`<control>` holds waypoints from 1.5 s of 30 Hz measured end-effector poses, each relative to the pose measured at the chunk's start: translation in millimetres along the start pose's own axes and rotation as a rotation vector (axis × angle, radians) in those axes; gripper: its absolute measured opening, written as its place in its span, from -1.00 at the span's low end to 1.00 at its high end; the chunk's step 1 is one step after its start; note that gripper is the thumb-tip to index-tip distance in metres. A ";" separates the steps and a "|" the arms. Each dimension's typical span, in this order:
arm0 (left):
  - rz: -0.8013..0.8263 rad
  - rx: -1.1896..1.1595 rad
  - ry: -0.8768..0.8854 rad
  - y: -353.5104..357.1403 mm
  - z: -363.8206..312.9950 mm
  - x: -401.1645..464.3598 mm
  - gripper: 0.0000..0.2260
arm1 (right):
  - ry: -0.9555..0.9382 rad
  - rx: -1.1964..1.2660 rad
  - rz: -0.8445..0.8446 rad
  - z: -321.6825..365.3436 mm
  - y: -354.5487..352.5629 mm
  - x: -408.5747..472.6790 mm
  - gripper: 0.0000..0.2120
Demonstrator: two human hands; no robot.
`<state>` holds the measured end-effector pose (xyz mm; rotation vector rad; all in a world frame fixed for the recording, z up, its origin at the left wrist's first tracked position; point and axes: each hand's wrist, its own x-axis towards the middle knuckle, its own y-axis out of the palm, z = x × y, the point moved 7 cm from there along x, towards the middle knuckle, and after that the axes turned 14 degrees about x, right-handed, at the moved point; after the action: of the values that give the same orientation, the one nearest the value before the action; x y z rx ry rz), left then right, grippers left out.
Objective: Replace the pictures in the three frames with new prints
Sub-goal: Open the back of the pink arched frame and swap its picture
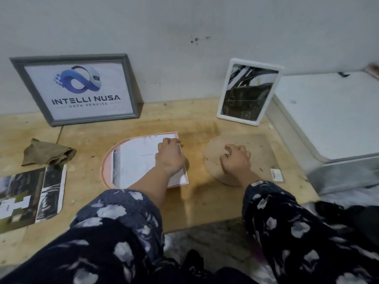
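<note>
Nearest, two dark flower-print sleeves (114, 228) reaching forward over a worn wooden tabletop (196, 203). At the left edge, loose prints (30, 197) lying flat, overlapping, with a crumpled olive cloth (49, 153) just beyond them. Centre, a pink arched frame (105, 171) lying flat with a white sheet (137, 160) inside it, printed side apparently down. Left hand (170, 156) resting on that sheet near its far right corner, fingers curled and bunched together, seemingly pinching the paper's edge; exact grip hard to tell. Right hand (235, 160) beside it, fingers curled down onto an arched brown backing board (260, 148) lying flat; cannot tell whether anything is gripped. Farther back, leaning on the pale wall (184, 27): a grey frame (20, 68) holding a logo print at left, a white frame (225, 89) with a dark picture at right. Far right, a white appliance top (328, 111).
</note>
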<state>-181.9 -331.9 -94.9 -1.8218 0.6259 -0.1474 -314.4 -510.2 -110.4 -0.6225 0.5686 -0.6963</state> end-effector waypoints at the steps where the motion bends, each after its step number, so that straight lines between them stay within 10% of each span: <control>1: 0.023 -0.064 -0.001 6.5 -15.4 0.7 -0.55 | 0.030 0.022 -0.032 -11.7 -12.5 0.4 -0.58; 9: 0.316 -0.213 -0.232 60.5 -88.9 -9.2 -0.36 | 0.296 0.026 -0.134 -91.5 -82.0 -7.3 -0.47; 24: 0.146 -0.247 -0.281 52.9 -73.6 0.8 -0.50 | 0.444 0.436 -0.260 -107.2 -104.5 -4.3 -0.57; 29: 0.084 -0.274 -0.357 21.7 -33.9 7.0 -0.41 | 0.315 0.605 -0.150 -60.0 -84.6 1.1 -0.73; 45: -0.105 -0.165 -0.345 -61.5 149.8 -57.8 -0.19 | -0.107 0.315 0.375 71.9 72.4 -32.1 -0.28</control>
<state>-150.0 -163.7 -78.5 -1.9805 0.3055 0.1515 -258.1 -419.6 -102.7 -0.2463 0.4480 -0.3836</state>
